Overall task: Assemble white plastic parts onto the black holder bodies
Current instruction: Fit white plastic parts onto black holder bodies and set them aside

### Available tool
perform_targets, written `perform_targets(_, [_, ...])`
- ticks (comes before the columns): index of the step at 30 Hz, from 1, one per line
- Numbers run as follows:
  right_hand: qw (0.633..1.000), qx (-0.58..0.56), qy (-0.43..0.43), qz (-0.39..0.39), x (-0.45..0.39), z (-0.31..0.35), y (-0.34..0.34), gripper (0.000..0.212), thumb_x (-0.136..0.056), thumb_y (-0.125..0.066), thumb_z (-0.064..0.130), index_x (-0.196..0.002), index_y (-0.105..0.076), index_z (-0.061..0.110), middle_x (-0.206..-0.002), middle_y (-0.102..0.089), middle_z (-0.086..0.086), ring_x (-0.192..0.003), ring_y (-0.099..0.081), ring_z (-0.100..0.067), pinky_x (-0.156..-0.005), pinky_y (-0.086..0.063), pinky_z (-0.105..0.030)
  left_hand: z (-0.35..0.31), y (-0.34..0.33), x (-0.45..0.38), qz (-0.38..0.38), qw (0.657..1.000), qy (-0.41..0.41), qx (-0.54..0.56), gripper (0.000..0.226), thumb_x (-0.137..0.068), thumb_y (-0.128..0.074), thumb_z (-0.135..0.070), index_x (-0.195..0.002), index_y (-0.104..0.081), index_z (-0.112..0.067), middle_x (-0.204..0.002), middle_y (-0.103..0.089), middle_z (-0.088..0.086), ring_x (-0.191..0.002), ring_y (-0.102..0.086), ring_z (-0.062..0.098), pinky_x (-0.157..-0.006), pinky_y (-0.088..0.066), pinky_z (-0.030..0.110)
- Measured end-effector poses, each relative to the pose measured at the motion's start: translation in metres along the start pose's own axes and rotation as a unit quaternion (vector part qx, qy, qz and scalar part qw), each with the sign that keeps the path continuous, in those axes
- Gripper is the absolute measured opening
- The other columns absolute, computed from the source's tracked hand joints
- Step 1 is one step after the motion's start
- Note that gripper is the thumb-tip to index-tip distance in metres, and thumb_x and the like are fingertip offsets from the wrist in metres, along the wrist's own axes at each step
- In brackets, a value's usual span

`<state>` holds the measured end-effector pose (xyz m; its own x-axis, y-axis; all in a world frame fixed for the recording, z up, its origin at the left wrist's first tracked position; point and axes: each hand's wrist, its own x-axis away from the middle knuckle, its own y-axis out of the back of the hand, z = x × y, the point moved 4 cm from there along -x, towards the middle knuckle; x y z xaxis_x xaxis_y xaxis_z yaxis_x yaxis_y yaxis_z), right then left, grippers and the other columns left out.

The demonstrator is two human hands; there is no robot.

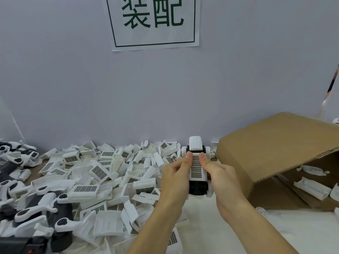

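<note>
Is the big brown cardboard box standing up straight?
No, the big brown cardboard box lies tipped on its side, its opening facing right with white plastic parts inside.

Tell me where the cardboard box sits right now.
In the head view the cardboard box lies tipped on its side at the right of the table, against the wall, just right of the right hand, its opening facing right with white parts inside.

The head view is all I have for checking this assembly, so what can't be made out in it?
- Black holder body: mostly hidden by the white grid part and both hands.
- Fingers of the left hand and right hand: curled behind the piece; only the thumbs show.
- Cardboard box: cut off by the right edge.
- Whether the part has snapped in: cannot tell.
</note>
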<state>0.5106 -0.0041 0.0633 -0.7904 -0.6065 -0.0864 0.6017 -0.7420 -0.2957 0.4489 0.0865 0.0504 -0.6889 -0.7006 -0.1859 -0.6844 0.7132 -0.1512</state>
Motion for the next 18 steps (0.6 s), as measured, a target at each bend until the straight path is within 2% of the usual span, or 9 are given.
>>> perform_targets(4, [1.0,-0.009,-0.023,-0.002,-0.002,-0.002,0.003,0.03,-0.091,-0.07,0.029,-0.077,-0.079,0.004,-0.077,-0.076,-0.015,-0.06,-0.072,-0.021,-0.044,-0.051,-0.025,0.001,0.0,0.001,0.001,1.0,0.0,-0.008,0.044,-0.101,-0.053,-0.044,-0.078,-0.079,-0.019,-0.069,-0.075,0.005,-0.057,-0.068,0.013,-0.046,-0.05,0.023])
perform_targets(8, [0.999,0.013,-0.028,0.019,-0.005,-0.006,0.004,0.036,-0.092,-0.067,0.036,-0.076,-0.08,0.006,-0.08,-0.077,-0.013,-0.068,-0.075,-0.022,-0.05,-0.054,-0.025,0.002,0.001,-0.001,-0.008,1.0,0.011,-0.003,0.044,-0.1,-0.056,-0.044,-0.079,-0.08,-0.014,-0.075,-0.077,0.007,-0.066,-0.072,0.014,-0.054,-0.054,0.022])
perform_targets(9, [0.999,0.022,-0.027,0.027,-0.006,-0.006,0.004,0.039,-0.093,-0.066,0.039,-0.077,-0.08,0.006,-0.08,-0.077,-0.012,-0.068,-0.074,-0.021,-0.051,-0.054,-0.024,0.002,0.001,-0.001,-0.007,1.0,0.019,0.004,0.043,-0.099,-0.057,-0.046,-0.081,-0.08,-0.014,-0.078,-0.078,0.008,-0.07,-0.074,0.017,-0.058,-0.057,0.025])
perform_targets(11, [0.998,0.035,-0.025,0.035,-0.009,-0.008,0.006,0.042,-0.092,-0.064,0.043,-0.081,-0.08,0.006,-0.081,-0.077,-0.012,-0.071,-0.074,-0.02,-0.057,-0.055,-0.026,0.003,0.001,-0.002,0.003,0.999,0.048,0.023,0.043,-0.098,-0.057,-0.048,-0.087,-0.081,-0.014,-0.088,-0.079,0.011,-0.086,-0.076,0.025,-0.077,-0.061,0.039])
perform_targets(13, [0.998,0.032,-0.03,0.036,-0.013,-0.01,0.011,0.043,-0.091,-0.064,0.044,-0.087,-0.08,0.004,-0.09,-0.078,-0.015,-0.084,-0.076,-0.027,-0.073,-0.059,-0.035,0.004,0.001,-0.002,0.028,0.997,0.069,0.033,0.039,-0.1,-0.057,-0.043,-0.1,-0.079,-0.011,-0.099,-0.077,0.015,-0.101,-0.073,0.033,-0.099,-0.053,0.053])
perform_targets(14, [0.998,0.022,-0.034,0.04,-0.015,-0.01,0.014,0.044,-0.088,-0.064,0.045,-0.089,-0.08,0.004,-0.093,-0.077,-0.016,-0.09,-0.076,-0.029,-0.079,-0.059,-0.04,0.004,0.0,-0.002,0.039,0.996,0.071,0.032,0.036,-0.101,-0.057,-0.037,-0.106,-0.077,-0.008,-0.104,-0.076,0.018,-0.105,-0.071,0.036,-0.104,-0.049,0.056])
perform_targets(16, [0.997,0.003,-0.043,0.068,-0.017,-0.01,0.017,0.041,-0.082,-0.065,0.045,-0.092,-0.081,0.008,-0.099,-0.077,-0.016,-0.095,-0.075,-0.028,-0.083,-0.058,-0.041,0.006,0.001,-0.002,0.044,0.996,0.063,0.032,0.033,-0.101,-0.058,-0.03,-0.108,-0.076,-0.003,-0.106,-0.075,0.021,-0.107,-0.07,0.038,-0.105,-0.047,0.058])
perform_targets(18, [0.994,0.006,-0.048,0.102,-0.016,-0.009,0.017,0.037,-0.08,-0.066,0.042,-0.096,-0.081,0.012,-0.103,-0.077,-0.014,-0.099,-0.074,-0.027,-0.083,-0.058,-0.037,0.006,0.002,-0.003,0.032,0.997,0.056,0.04,0.033,-0.101,-0.058,-0.031,-0.106,-0.077,-0.005,-0.104,-0.076,0.019,-0.105,-0.072,0.036,-0.104,-0.049,0.057])
